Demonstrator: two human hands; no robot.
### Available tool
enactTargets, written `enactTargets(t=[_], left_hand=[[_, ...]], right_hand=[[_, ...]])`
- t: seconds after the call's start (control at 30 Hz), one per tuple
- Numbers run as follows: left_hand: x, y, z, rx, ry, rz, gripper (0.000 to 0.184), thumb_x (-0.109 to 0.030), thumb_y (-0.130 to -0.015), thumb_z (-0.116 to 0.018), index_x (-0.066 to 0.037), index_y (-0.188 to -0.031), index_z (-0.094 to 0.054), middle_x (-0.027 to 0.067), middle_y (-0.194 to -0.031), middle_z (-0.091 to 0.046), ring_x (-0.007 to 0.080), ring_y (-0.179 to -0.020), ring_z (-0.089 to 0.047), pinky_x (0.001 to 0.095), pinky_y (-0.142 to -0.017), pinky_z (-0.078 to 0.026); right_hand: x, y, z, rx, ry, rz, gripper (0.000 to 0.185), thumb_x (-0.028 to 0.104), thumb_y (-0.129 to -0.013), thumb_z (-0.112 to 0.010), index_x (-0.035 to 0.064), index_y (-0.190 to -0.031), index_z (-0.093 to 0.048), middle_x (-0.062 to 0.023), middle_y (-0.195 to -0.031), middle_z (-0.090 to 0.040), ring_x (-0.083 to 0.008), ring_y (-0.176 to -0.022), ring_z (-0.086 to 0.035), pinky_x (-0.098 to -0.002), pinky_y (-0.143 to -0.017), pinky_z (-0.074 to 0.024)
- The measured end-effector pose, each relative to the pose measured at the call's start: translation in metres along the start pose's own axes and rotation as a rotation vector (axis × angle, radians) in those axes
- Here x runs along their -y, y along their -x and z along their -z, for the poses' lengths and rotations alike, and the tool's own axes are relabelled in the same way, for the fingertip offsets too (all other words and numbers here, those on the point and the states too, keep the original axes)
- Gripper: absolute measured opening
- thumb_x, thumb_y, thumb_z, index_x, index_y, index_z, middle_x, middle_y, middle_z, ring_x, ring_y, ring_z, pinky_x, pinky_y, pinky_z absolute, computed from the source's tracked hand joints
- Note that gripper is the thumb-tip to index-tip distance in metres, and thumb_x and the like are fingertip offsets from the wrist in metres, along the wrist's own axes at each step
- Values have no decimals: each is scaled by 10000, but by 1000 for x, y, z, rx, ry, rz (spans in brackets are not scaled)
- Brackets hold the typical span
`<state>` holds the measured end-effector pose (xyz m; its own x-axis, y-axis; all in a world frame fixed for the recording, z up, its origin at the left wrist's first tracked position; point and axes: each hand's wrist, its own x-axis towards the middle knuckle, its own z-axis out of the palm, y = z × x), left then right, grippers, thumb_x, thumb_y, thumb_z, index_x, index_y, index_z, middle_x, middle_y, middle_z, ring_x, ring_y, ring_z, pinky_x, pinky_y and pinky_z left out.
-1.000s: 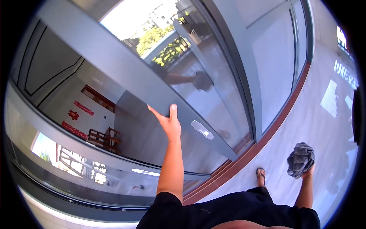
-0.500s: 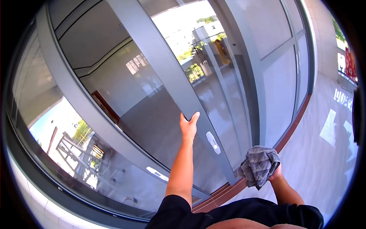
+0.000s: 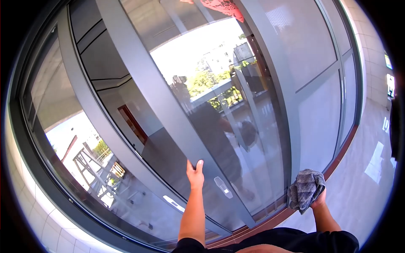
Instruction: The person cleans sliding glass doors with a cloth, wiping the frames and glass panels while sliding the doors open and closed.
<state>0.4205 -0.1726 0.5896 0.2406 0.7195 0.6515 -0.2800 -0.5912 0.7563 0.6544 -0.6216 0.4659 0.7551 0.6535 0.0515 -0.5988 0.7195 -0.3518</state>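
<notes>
The door (image 3: 171, 122) stands in the middle of the scene, its grey stile under the left hand (image 3: 195, 175). The thumb lies on the stile's face and the fingers sit at its left edge in a narrow V; whether they curl behind it cannot be told. The right hand (image 3: 319, 198) holds a bunched grey cloth (image 3: 306, 189) at the near right, in front of the sill (image 3: 329, 172); whether cloth and door frame touch is unclear.

To manage the door well, the push or pull should probably run along its track, with even pressure from the palm and the fingertips clear of the gap. The cloth is best held gathered so that no loose corner catches.

The door's long axis is upright, though the lens leans it from far left at the top to near right at the foot. The cloth has no clear long axis; one corner droops toward the floor.

Just right of the left hand is a pale handle (image 3: 223, 187); another handle plate (image 3: 174, 203) sits to the left. Farther out are a red decoration (image 3: 223, 7) at the top and the shiny floor (image 3: 375, 164) at the right.
</notes>
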Motion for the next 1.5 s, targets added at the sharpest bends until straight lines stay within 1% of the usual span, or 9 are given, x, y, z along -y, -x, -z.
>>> enactTargets(t=[0.23,0.33,0.4,0.43,0.57,0.83,1.03,1.27,1.5], left_hand=[[-29,34,30,-172,44,8,634,-58,-991,-656,36,-1556,-387,101,-1395,-587,173,-1215,-576,294,-1069,-446],[-56,56,38,-235,-129,-12,794,-113,-949,-744,-12,-1605,-310,136,-1387,-575,204,-1213,-589,324,-1042,-474],[-63,66,37,-373,-428,-84,942,-147,-901,-807,-36,-1634,-226,169,-1404,-532,249,-1238,-577,354,-1044,-478],[-83,72,32,-357,-376,-91,1085,-215,-841,-873,-34,-1641,-162,220,-1473,-439,345,-1343,-504,410,-1105,-444],[-133,97,15,-417,-812,-144,1227,-327,-733,-943,37,-1607,-163,287,-1590,-279,464,-1479,-300,484,-1206,-331],[-130,149,20,-460,-1007,-273,1252,-281,-677,-970,49,-1603,-195,300,-1583,-313,482,-1451,-332,512,-1207,-313],[-124,171,24,-513,-1075,-182,1070,-296,-800,-879,60,-1585,-246,263,-1566,-397,466,-1407,-405,525,-1154,-362],[-104,153,61,-553,-1072,-363,1016,-168,-816,-869,74,-1579,-243,234,-1631,-350,449,-1457,-367,475,-1205,-318],[-117,158,88,-564,-906,-170,1085,-180,-780,-893,49,-1601,-222,282,-1595,-359,455,-1431,-388,477,-1194,-333]], right_hand=[[6,-5,18,19,25,-59,497,397,-1029,-465,24,-1310,-637,-173,-1249,-701,-359,-1126,-670,-500,-1015,-543],[7,1,4,129,54,-94,488,399,-1020,-490,38,-1321,-621,-166,-1237,-693,-344,-1088,-673,-481,-972,-557],[9,-9,11,166,62,-169,507,410,-1021,-492,39,-1347,-607,-164,-1249,-688,-345,-1094,-670,-480,-976,-553],[12,-6,8,203,64,-205,505,408,-1022,-492,40,-1348,-608,-164,-1250,-688,-346,-1096,-669,-480,-979,-551],[21,-4,-2,154,60,-230,495,395,-1025,-497,34,-1342,-615,-159,-1242,-697,-342,-1106,-671,-478,-993,-546],[18,-32,4,188,-16,-325,437,338,-1015,-519,10,-1268,-659,-161,-1216,-714,-339,-1112,-680,-485,-1015,-540],[31,-26,-31,207,-76,-400,407,294,-1043,-497,3,-1280,-653,-174,-1248,-701,-344,-1137,-676,-489,-1026,-543],[34,-30,-37,187,-19,-360,354,227,-1029,-540,-24,-1245,-664,-187,-1195,-714,-346,-1092,-695,-502,-1009,-552],[33,-32,-16,225,-45,-312,390,269,-1042,-511,1,-1291,-646,-184,-1253,-693,-348,-1146,-668,-486,-1028,-538]])
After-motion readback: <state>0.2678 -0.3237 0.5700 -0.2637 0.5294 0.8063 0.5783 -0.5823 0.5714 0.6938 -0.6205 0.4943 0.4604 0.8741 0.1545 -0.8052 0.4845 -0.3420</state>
